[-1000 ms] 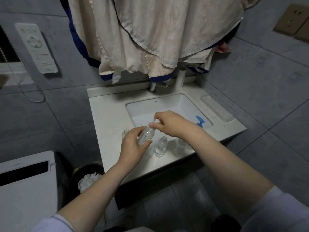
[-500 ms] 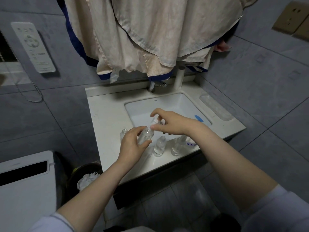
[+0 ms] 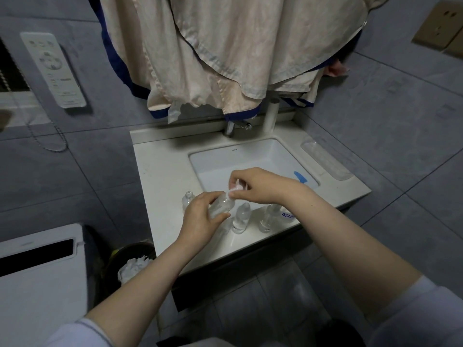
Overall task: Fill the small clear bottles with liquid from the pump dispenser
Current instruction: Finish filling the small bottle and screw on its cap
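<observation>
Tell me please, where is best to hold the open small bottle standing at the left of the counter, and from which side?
Probably grip the open small bottle round its body, below the narrow neck, coming from the left. It stands upright, and the left hand with the tilted bottle crowds its right side.

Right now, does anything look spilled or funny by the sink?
No spill shows. One oddity: clothes hang low over the faucet. The left hand holds a tilted clear bottle; the right hand pinches its white cap.
</observation>
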